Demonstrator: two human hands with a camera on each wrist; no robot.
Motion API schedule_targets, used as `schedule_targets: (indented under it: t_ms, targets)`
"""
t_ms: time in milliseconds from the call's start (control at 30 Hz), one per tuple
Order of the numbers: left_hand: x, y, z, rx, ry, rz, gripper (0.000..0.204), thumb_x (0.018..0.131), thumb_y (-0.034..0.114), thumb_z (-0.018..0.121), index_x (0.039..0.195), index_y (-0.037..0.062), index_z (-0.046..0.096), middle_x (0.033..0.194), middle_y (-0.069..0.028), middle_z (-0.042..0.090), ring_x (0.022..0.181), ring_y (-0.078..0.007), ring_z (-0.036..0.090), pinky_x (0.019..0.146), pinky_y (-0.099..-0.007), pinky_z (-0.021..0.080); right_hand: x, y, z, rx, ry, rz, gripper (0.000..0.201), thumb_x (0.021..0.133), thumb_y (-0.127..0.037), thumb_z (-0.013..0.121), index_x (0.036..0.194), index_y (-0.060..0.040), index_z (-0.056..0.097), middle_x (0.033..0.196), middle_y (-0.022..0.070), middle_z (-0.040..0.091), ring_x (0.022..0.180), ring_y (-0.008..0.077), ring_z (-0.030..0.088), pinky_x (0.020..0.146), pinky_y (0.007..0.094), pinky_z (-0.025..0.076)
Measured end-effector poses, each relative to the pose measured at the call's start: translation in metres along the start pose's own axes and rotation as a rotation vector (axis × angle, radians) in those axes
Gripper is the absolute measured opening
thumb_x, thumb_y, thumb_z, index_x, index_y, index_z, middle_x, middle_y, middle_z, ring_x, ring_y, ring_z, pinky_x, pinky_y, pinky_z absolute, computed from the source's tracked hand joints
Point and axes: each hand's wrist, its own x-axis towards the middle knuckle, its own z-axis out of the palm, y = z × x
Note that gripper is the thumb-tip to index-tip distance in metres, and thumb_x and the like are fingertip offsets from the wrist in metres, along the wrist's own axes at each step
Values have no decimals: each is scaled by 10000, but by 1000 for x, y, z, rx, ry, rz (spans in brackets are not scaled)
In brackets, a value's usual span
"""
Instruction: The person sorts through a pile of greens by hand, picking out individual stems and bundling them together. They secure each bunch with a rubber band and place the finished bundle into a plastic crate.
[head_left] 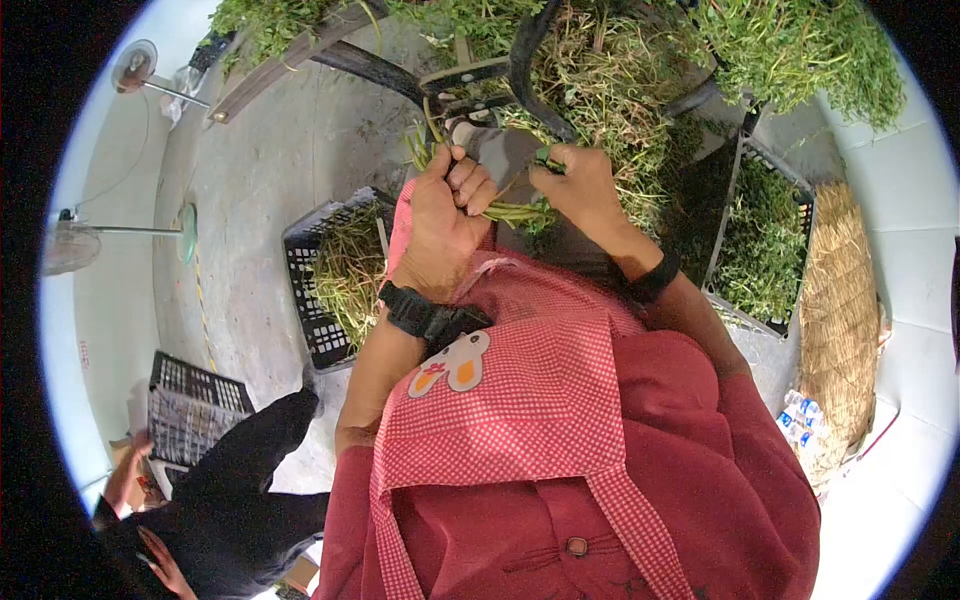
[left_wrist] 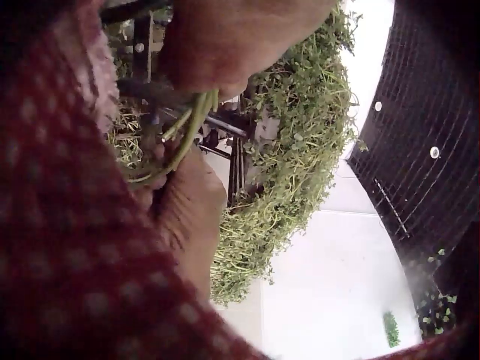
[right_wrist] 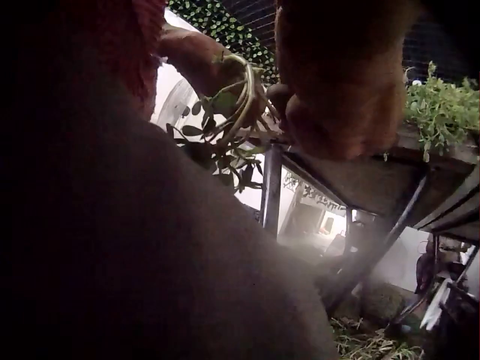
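In the head view my left hand [head_left: 445, 225] grips a small bunch of green stems [head_left: 512, 212], its fingers curled round them in front of the checked apron [head_left: 520, 380]. Cut ends stick up past the thumb, and leafy tips hang out on the right side. Close by on the right, my right hand [head_left: 588, 200] pinches a bit of greenery between thumb and forefinger. The left wrist view shows the stems [left_wrist: 196, 127] bent in a curve between both hands. Looped stems [right_wrist: 246, 97] with small oval leaves show in the right wrist view.
Heaped greens [head_left: 610, 90] lie beyond the hands, near a wood-edged table [head_left: 290, 60]. Black crates of cut plants stand left [head_left: 305, 310] and right, beside a straw mat [head_left: 838, 320]. Another person in dark clothes [head_left: 240, 490] is at lower left near stacked crates [head_left: 200, 410].
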Motion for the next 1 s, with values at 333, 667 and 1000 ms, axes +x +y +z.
schedule_targets:
  t_ms: [333,667,1000]
  targets:
    - [-10,25,7,-136,-118,-13,265,969,232,345,799,58,452,539,51,245,417,-75,211,342,-231,218,18,78,-39,1150,138,537,98,776,-73,599,773,25,603,587,6,518,449,158,478,387,310,361]
    - [-9,34,1,-386,-175,-163,284,979,249,331,822,41,445,558,38,266,439,-83,239,362,-237,236,3,36,-34,1159,-619,377,238,847,-147,604,1030,-2,565,876,40,594,625,66,489,481,204,373]
    - [-1,33,-8,-427,-131,-125,247,965,189,336,828,20,453,537,38,279,419,-87,244,357,-233,237,-6,15,-20,1044,-1096,545,289,866,-259,584,1089,-77,583,743,-84,572,588,-1,463,502,154,357]
